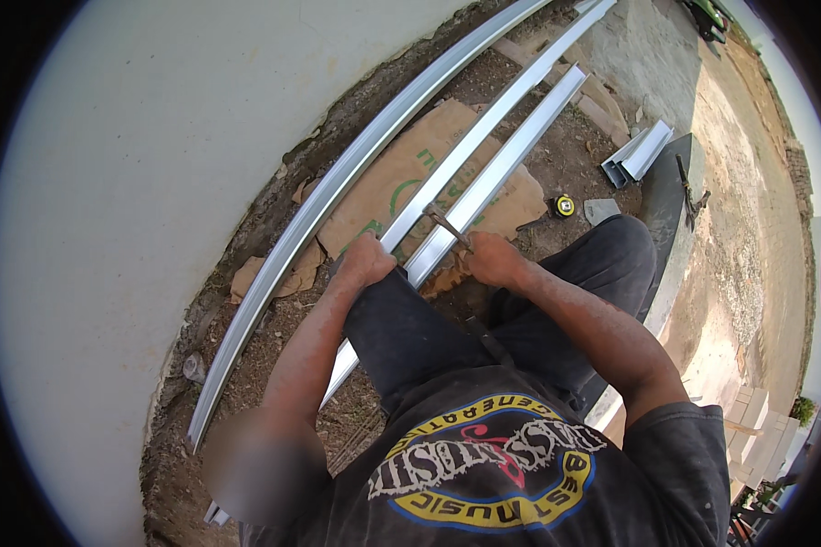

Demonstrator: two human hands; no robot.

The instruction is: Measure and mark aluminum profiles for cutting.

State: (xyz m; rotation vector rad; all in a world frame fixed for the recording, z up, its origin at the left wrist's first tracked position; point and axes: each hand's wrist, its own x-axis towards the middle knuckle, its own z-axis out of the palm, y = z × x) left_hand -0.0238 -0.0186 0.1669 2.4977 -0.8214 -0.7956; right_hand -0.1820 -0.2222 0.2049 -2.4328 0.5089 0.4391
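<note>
Here, a long silver metal channel (476, 141) slants away from the left hand (369, 260), which is closed on its near part by the knee. The right hand (495, 260) grips a hammer-like tool (451, 227), its head at the channel's edge. A second channel (511, 157) lies alongside, above a brown paper sack (429, 132); further right sits a tape measure (564, 206).

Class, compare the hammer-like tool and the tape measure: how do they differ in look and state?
The hammer-like tool is long and slim; the tape measure is compact, black and yellow. The right hand grips the hammer-like tool, while the tape measure rests on the ground. Both are handheld tools.
</note>
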